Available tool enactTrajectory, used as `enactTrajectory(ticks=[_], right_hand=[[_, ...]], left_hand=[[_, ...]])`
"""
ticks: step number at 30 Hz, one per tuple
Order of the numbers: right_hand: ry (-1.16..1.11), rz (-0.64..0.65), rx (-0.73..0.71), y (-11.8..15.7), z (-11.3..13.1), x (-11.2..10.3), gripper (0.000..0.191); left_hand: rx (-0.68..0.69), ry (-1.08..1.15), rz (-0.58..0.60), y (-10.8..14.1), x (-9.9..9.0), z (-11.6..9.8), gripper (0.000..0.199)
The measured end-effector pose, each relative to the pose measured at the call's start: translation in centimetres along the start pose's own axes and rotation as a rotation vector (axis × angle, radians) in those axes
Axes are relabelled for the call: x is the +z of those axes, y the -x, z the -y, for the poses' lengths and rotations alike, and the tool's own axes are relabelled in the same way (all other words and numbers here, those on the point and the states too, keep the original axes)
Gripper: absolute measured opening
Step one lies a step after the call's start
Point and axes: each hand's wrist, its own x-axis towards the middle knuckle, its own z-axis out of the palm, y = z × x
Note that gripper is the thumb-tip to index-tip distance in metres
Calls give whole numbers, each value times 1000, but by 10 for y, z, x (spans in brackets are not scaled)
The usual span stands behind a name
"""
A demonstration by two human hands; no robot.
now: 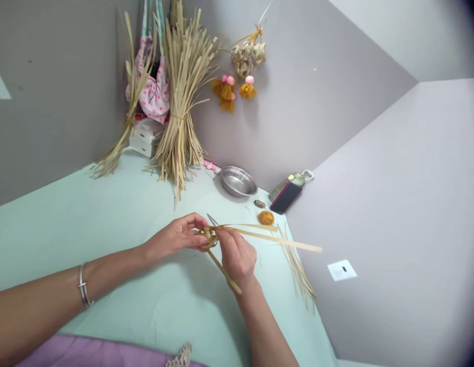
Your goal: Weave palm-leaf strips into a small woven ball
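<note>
My left hand [175,237] is closed around a small woven piece [208,236] of pale yellow-green straw, pinching it between thumb and fingers. At its right side my right hand [240,257] pinches straw strips [286,243] where they leave the weave. Two long ends stretch out to the right past the knuckles. Another strip end [225,272] hangs down from the piece towards my right wrist. Just behind the fingers a pointed metal blade tip [212,219] shows; the rest of that tool is hidden. My fingers partly cover the weave.
Large straw bundles [181,102] hang at the back left beside a pink dotted cloth bag [154,99]. A steel bowl [239,181], an orange ball of yarn [266,217] and a leaning phone [285,198] line the back. Loose strips [298,270] lie along the right edge.
</note>
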Motion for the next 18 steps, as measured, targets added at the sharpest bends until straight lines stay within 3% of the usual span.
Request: enactTrajectory(ticks=[11,18], right_hand=[[17,13,-23,-6,3,-2,22],[-114,63,140,-9,5,-1,16]], left_hand=[[22,-28,4,0,-4,4,22],[-13,-65,4,1,-5,4,23]])
